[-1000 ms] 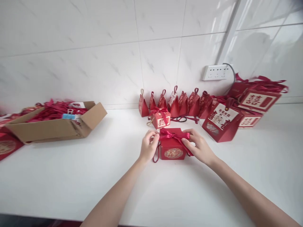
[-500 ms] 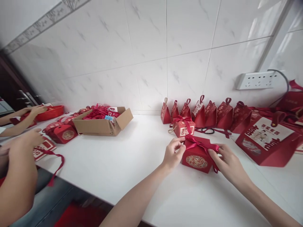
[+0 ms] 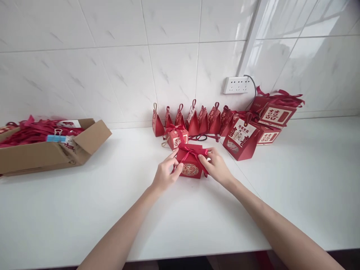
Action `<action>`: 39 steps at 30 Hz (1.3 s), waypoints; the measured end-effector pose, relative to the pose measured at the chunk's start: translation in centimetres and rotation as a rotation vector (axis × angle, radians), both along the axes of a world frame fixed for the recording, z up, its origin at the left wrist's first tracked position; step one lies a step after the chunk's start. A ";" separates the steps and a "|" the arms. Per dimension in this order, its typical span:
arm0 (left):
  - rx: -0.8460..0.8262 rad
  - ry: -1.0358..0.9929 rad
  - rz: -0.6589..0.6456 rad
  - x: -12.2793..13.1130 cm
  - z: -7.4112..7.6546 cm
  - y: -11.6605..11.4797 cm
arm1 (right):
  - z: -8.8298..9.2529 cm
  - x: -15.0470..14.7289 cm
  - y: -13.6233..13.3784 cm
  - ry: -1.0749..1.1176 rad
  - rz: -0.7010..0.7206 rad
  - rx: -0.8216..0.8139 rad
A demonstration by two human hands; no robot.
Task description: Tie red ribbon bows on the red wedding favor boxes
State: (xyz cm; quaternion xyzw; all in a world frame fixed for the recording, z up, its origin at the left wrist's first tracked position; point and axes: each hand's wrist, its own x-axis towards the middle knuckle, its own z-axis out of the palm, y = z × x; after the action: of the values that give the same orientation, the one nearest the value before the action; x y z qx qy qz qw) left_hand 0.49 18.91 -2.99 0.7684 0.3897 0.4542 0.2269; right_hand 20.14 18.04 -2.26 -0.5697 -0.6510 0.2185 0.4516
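A small red gift box (image 3: 190, 170) with a round gold-lettered emblem stands on the white table in front of me. A red satin ribbon (image 3: 191, 151) is tied in a bow across its top. My left hand (image 3: 166, 173) is closed on the box's left side, thumb against the front and fingers by the upper corner. On the right, my right hand (image 3: 216, 165) pinches the bow's ribbon between thumb and fingers. Just behind stands another ribbon-tied red box (image 3: 177, 138) with a cream label.
Several triangular red boxes with loop handles (image 3: 198, 122) line the tiled wall. A larger red box (image 3: 242, 140) and stacked red boxes (image 3: 274, 116) stand to the right. At left is a cardboard carton (image 3: 42, 157) of red ribbons. A power strip (image 3: 237, 85) hangs on the wall.
My view has swung right, so the co-workers at left are out of frame. Both hands stay at the gift box and its bow.
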 end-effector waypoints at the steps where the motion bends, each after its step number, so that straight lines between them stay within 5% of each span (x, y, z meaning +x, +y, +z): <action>1: 0.025 0.024 -0.004 0.0 0.0 -0.1 | 0.0 0.0 0.0 -0.003 -0.003 0.002; 10: 0.453 0.182 0.036 0.5 -0.5 -0.2 | -0.3 0.1 0.0 -0.017 0.040 -0.007; 15: 0.554 0.171 0.085 0.8 -0.2 -0.5 | -0.2 0.1 0.0 -0.049 0.001 0.022; 28: 0.578 0.137 0.186 0.9 0.2 -1.2 | -0.2 -0.4 0.1 0.003 0.023 0.000; 33: 0.401 0.159 0.109 0.5 -0.1 -1.2 | -0.1 -0.3 0.1 -0.006 0.026 -0.016; 39: 0.381 0.187 0.059 0.6 -0.6 -1.1 | -0.3 -0.2 0.2 -0.027 0.053 -0.001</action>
State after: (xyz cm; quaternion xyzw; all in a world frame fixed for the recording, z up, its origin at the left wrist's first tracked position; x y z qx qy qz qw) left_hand 1.11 17.82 -3.57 0.8244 0.3384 0.4529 0.0272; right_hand 19.92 18.25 -2.59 -0.5553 -0.6719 0.2230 0.4365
